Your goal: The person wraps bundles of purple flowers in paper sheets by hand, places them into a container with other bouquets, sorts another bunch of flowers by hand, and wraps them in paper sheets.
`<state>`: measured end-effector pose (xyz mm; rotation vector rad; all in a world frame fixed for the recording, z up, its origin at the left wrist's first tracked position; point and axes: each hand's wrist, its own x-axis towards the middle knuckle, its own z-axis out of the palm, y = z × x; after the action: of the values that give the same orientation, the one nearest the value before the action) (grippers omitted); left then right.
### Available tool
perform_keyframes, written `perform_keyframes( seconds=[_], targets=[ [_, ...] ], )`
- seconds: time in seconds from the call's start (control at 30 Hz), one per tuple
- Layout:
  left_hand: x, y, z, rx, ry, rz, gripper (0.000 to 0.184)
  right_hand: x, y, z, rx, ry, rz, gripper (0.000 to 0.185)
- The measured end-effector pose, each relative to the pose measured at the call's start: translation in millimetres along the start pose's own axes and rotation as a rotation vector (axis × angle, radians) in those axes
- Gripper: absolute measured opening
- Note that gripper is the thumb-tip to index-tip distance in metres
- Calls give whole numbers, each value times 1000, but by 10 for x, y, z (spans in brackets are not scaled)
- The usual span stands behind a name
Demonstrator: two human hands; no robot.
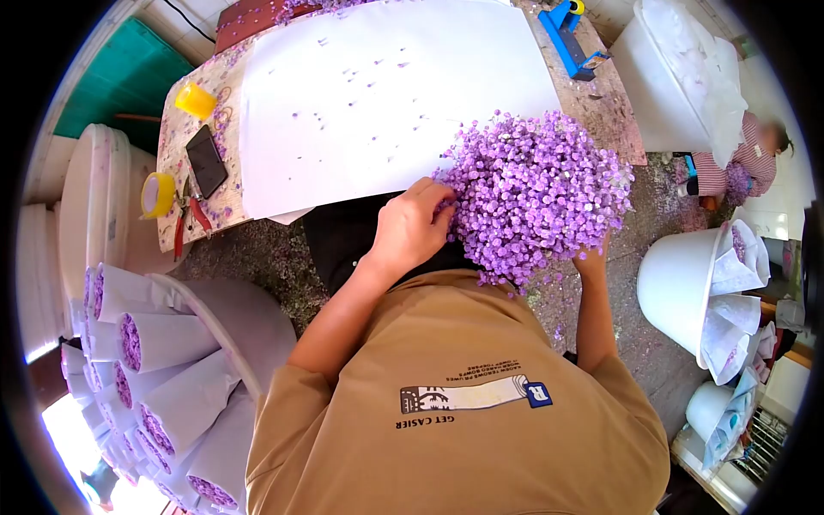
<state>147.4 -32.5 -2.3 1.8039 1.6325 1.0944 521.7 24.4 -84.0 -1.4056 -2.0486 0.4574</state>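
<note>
A big round bunch of purple baby's breath is held in front of my chest, near the front edge of the table. My right hand is closed beneath its right side; the blooms cover most of its fingers and the stems. At the bunch's left edge, my left hand has its fingers curled and pinched together against the outer blooms. What those fingertips hold is hidden. Past the bunch lies a large sheet of white paper, dotted with loose purple petals.
Yellow tape rolls, a dark phone and red-handled pliers lie at the table's left. A blue tape dispenser stands at back right. Wrapped purple bunches fill a tub at left. White buckets and another person are at right.
</note>
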Motion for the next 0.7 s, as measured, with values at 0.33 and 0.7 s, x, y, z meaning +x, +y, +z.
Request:
perform_keyframes(
  seconds=[0.33, 0.7],
  targets=[
    [-4, -119, 129, -554, 48, -178, 2, 2, -26, 10, -58, 67, 7, 61],
    [28, 106, -95, -27, -50, 4, 11, 52, -137, -7, 14, 50, 14, 56]
  ],
)
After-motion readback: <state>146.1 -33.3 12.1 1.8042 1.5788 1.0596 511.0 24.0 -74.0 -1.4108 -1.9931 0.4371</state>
